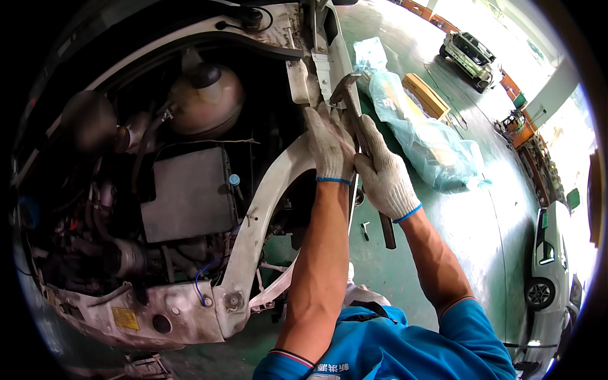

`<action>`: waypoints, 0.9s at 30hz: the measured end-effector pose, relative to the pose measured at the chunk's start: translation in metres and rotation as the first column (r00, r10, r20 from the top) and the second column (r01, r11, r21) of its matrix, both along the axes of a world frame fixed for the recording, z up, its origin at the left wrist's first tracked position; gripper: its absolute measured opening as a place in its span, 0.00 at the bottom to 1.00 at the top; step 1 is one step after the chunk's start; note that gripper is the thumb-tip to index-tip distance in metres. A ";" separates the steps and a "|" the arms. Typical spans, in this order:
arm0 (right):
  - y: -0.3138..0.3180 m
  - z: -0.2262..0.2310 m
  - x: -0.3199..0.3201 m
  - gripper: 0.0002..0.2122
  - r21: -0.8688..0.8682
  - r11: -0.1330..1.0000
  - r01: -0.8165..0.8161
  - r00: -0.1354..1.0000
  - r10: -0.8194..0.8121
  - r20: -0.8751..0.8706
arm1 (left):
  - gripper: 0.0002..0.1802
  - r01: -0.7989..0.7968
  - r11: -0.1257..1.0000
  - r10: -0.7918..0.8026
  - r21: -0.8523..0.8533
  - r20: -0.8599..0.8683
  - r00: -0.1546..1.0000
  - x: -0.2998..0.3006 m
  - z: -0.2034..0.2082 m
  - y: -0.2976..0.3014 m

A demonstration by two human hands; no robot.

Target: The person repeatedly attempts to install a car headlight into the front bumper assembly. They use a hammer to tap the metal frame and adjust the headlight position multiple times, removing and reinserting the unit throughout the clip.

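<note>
My right hand (387,174), in a white knit glove with a blue cuff, is closed around the handle of a hammer (349,101). The hammer's dark metal head is uppermost, by the car's inner fender rail (323,75), and the handle's lower end sticks out below my fist. My left hand (330,147), gloved the same way, lies on the white metal of the rail just left of the hammer. Its fingers stretch forward along the metal, their tips partly hard to make out. Left of it is the car's open engine bay, with a curved white body member (263,196).
The bay holds a rounded plastic reservoir (206,101), a grey box cover (187,196), hoses and a blue wire. On the green floor lie a blue-wrapped part (430,142), a cardboard box (425,96) and a small tool (365,231). Two cars (470,58) (550,272) stand to the right.
</note>
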State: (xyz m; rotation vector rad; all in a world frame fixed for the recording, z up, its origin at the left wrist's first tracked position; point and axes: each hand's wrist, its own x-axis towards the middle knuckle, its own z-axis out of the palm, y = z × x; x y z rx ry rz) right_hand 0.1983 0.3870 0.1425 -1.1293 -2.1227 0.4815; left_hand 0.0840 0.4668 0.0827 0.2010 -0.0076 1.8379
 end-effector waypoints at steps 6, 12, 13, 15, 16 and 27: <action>-0.025 0.052 0.006 0.33 0.143 0.989 0.038 0.992 -0.020 -0.125 | 0.44 -0.008 1.000 0.011 0.026 -0.095 0.995 0.006 0.008 -0.009; -0.005 0.005 0.006 0.32 0.187 0.981 0.053 0.997 -0.043 -0.058 | 0.42 -0.049 0.998 0.045 -0.049 -0.069 0.997 0.008 -0.001 0.000; -0.001 -0.003 0.001 0.32 0.086 0.996 0.027 0.999 -0.025 -0.022 | 0.41 0.010 0.999 -0.011 -0.041 -0.021 1.000 0.001 0.011 -0.007; -0.011 -0.001 0.002 0.31 0.092 0.996 -0.016 0.990 0.028 -0.138 | 0.41 -0.019 0.999 0.022 0.031 -0.090 0.996 -0.001 -0.008 0.009; -0.007 0.003 0.000 0.31 0.137 0.988 -0.068 0.971 0.097 -0.217 | 0.40 -0.043 0.999 0.046 0.027 -0.116 0.992 0.001 -0.006 0.004; -0.013 0.029 0.009 0.32 0.074 0.996 -0.058 0.988 0.068 -0.141 | 0.41 -0.122 0.992 0.120 0.002 -0.190 0.974 0.002 -0.006 0.001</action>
